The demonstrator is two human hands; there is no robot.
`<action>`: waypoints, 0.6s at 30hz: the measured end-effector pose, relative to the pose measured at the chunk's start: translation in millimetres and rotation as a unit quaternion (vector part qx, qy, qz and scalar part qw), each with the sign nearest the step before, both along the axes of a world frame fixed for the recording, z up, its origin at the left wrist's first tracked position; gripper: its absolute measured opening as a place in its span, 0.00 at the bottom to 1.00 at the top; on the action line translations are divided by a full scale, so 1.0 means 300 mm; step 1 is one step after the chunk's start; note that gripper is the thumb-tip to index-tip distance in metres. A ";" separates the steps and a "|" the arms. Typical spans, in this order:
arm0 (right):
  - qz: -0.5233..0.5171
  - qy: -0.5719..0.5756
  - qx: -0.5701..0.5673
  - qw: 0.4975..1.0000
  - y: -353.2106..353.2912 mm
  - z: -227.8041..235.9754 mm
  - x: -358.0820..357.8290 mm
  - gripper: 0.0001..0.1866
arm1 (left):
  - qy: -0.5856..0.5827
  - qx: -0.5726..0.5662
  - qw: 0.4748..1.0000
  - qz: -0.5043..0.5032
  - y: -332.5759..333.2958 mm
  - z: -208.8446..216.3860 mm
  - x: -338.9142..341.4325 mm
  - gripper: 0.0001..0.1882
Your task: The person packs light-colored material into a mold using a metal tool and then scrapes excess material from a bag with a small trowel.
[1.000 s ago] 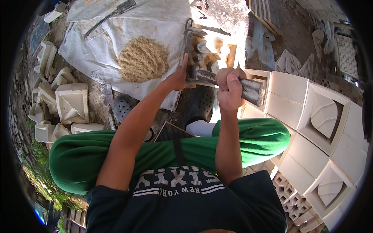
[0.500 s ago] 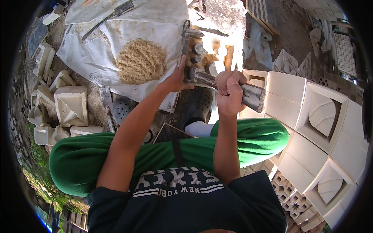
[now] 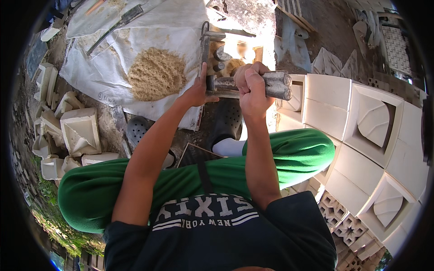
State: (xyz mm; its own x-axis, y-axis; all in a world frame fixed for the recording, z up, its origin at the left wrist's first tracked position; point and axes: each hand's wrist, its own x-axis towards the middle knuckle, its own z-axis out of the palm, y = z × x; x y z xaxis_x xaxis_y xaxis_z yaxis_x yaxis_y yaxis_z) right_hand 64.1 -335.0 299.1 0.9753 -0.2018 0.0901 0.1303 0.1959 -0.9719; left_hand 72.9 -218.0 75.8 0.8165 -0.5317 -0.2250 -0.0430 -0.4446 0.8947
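Across the near end of the frame (image 3: 205, 52), the grey bar (image 3: 279, 85) is in the closed grip of your right hand (image 3: 252, 88); your left hand (image 3: 195, 94), open, is at the frame's corner. You seem to be tamping; another stroke would call for left fingers kept clear. Leftward lies sand (image 3: 156, 74).

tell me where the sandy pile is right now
In the head view, the sandy pile lies in the upper left part on the white sheet, left of the dark bar and above the left clog.
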 end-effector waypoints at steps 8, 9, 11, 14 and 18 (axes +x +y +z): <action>0.020 -0.004 0.015 1.000 -0.038 -0.023 -0.007 0.12 | 0.020 0.007 1.000 -0.013 -0.003 0.030 0.006 0.73; 0.045 0.003 0.065 0.997 -0.041 -0.001 0.003 0.11 | 0.020 0.008 1.000 -0.011 0.001 0.025 0.005 0.73; 0.015 -0.038 0.028 0.999 -0.041 0.033 -0.041 0.12 | -0.007 -0.006 1.000 0.000 0.006 0.014 0.003 0.72; 0.008 -0.062 -0.045 0.997 -0.040 0.066 -0.083 0.11 | -0.005 -0.021 1.000 -0.003 0.003 0.002 0.001 0.72; 0.010 -0.064 -0.038 0.997 -0.047 0.036 -0.093 0.10 | -0.006 -0.017 1.000 0.001 0.003 -0.001 0.003 0.71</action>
